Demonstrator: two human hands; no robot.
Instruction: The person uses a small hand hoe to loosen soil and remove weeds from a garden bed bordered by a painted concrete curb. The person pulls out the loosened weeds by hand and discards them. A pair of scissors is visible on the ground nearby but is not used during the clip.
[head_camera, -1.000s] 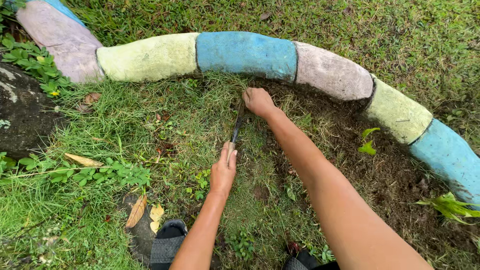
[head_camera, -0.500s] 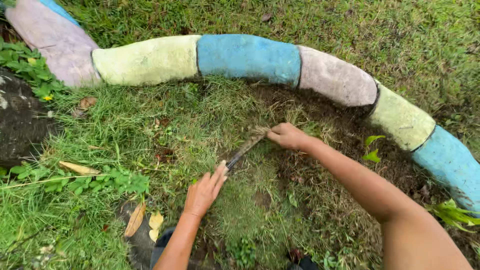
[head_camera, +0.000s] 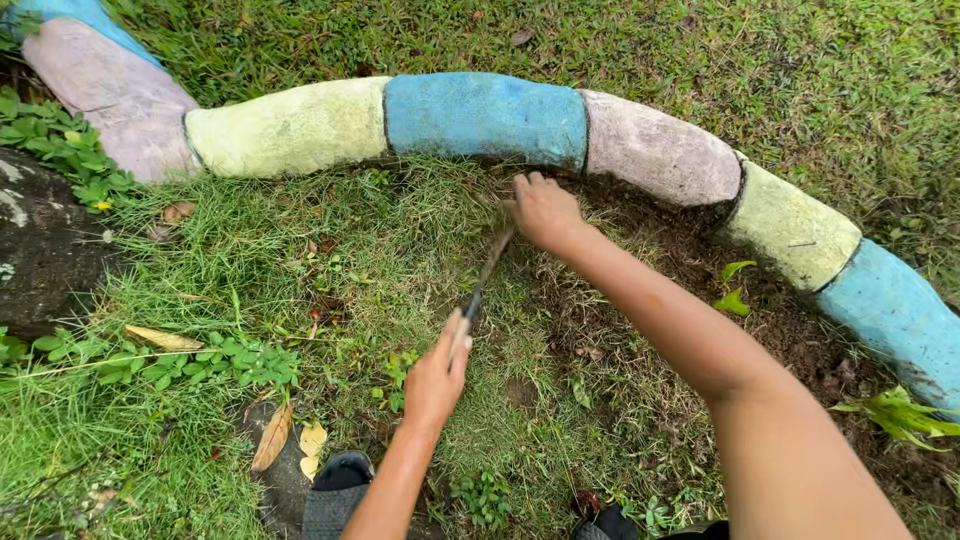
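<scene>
My right hand reaches forward and grips one end of a thin dark blade-like tool, low in the grass just below the blue section of the painted curb. My left hand is closer to me, and its fingers touch the tool's near end; how firmly they hold it is unclear. The tool slants between both hands over a patch of grass. Bare dark soil lies to the right of my right arm.
A curved low curb runs across the view in pale yellow, blue, pink and yellow-green sections. A dark rock sits at the left. Small green plants and dry leaves dot the ground. My sandalled foot shows at the bottom.
My right hand has swung with the tool, first to the right and then back up toward the blue curb section. My left hand stayed near the tool's near end.
</scene>
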